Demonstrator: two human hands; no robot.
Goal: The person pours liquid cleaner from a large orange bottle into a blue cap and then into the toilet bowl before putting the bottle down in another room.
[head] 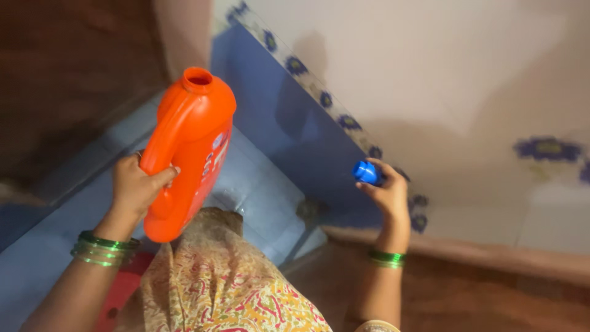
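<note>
left hand [136,187] clamped on handle of orange detergent jug [190,147], upright at 10 o'clock | right hand [388,192] pinching blue cap [366,172] at 3 o'clock | cap already off, spout open, nothing poured yet over blue tiled floor [270,184]

The orange jug [192,147] is a large plastic bottle with a built-in handle and a printed label on its side. It is held in the air, nearly upright and leaning slightly, its round mouth open at the top. The small blue cap [365,172] is off, well apart to the right, pinched at fingertips.
</note>
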